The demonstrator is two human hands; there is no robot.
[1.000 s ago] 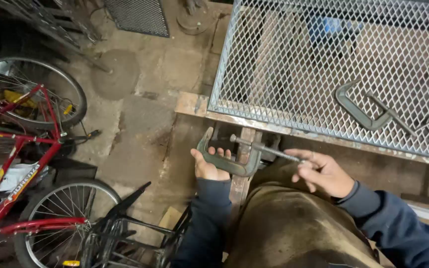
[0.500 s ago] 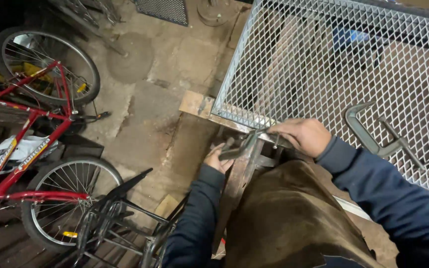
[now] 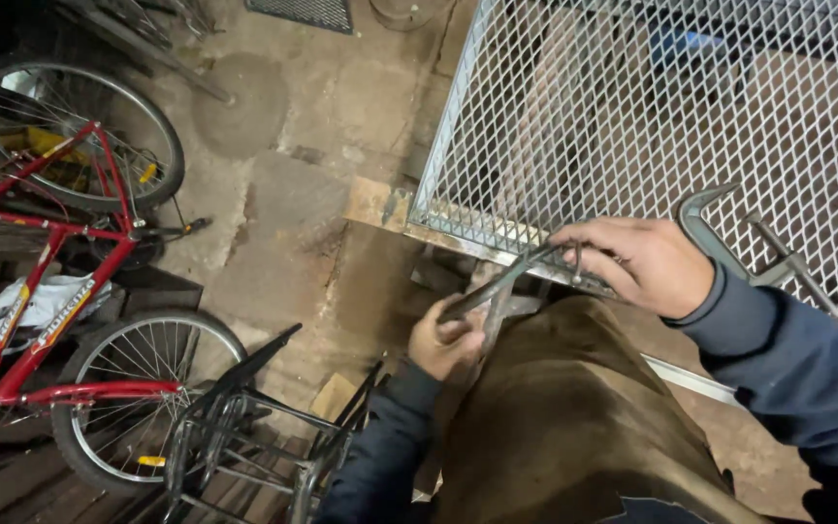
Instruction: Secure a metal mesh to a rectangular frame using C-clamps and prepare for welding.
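Partly hidden, the metal clamp (image 3: 497, 286) is gripped by the left hand (image 3: 446, 340) below; right hand (image 3: 637, 262) closes over its top at the mesh panel (image 3: 691, 116) edge.

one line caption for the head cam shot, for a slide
Both hands, left hand and right hand, set a metal clamp at the mesh panel edge.
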